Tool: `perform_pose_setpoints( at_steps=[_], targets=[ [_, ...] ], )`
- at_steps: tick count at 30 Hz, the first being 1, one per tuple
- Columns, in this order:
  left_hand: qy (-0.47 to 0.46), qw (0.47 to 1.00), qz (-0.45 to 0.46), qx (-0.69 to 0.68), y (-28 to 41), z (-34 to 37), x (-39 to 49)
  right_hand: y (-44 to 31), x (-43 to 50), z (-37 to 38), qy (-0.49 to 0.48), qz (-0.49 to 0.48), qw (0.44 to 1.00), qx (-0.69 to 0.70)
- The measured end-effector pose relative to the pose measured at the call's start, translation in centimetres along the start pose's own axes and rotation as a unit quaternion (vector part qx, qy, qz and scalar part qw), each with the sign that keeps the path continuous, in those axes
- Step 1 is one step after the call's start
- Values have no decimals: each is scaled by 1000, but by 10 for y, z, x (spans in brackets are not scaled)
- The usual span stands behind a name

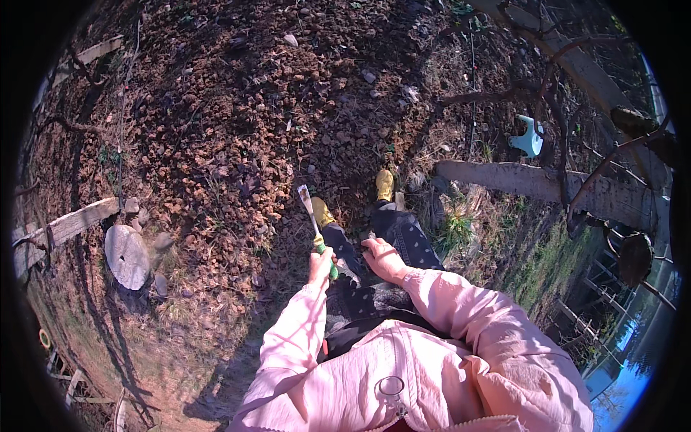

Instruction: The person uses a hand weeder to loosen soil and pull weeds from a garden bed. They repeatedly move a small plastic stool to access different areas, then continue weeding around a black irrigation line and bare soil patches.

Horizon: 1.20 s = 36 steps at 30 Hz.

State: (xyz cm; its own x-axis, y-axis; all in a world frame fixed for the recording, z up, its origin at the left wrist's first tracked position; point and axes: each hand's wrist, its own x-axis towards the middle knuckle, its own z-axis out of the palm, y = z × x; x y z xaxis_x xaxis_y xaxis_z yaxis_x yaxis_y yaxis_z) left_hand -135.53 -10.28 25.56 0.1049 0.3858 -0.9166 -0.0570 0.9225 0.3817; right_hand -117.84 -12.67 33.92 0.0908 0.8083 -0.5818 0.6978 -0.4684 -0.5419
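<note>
My left hand [321, 264] is closed around the green and yellow handle of a narrow-bladed metal hand tool [308, 208]. Its blade points away from me, over the soil beside one yellow shoe [322, 211]. My right hand [384, 259] is over my dark patterned trousers [405, 235], its fingers bent. A small greyish thing shows by its fingertips; whether the hand holds it is unclear. The other yellow shoe [384, 184] stands on the ground further right.
Cloddy brown soil [232, 119] spreads ahead. A round stone disc with a hole [127, 257] lies at left, near a concrete post [81, 224]. At right are another concrete post [518, 181], bare woody branches [561, 119], a pale blue plastic object [529, 137] and a grass tuft [456, 224].
</note>
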Motion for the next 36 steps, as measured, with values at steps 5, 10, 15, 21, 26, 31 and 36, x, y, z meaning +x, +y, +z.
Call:
perform_pose_setpoints(
  at_steps=[5, 10, 15, 21, 26, 31, 36],
  targets=[
    [11, 1000, -12, 23, 26, -31, 0, 4, -10, -22, 33, 68, 995, 70],
    [56, 998, -12, 2, 19, -70, -9, 14, -28, -26, 27, 59, 993, 101],
    [115, 988, -10, 100, -28, -126, -22, 52, -64, -7, 12, 74, 977, 202],
    [213, 948, -75, 225, -213, -208, -112, 131, -180, -1, -54, 124, 987, 82],
    [224, 917, -220, 246, -350, -272, -175, 230, -311, 21, 48, 132, 990, 31],
    [188, 937, -222, 191, -334, -317, -183, 293, -417, 62, -11, 285, 958, -25],
    [157, 939, -102, 290, -205, -321, -149, 248, -438, 123, 112, 407, 874, 242]
  ],
)
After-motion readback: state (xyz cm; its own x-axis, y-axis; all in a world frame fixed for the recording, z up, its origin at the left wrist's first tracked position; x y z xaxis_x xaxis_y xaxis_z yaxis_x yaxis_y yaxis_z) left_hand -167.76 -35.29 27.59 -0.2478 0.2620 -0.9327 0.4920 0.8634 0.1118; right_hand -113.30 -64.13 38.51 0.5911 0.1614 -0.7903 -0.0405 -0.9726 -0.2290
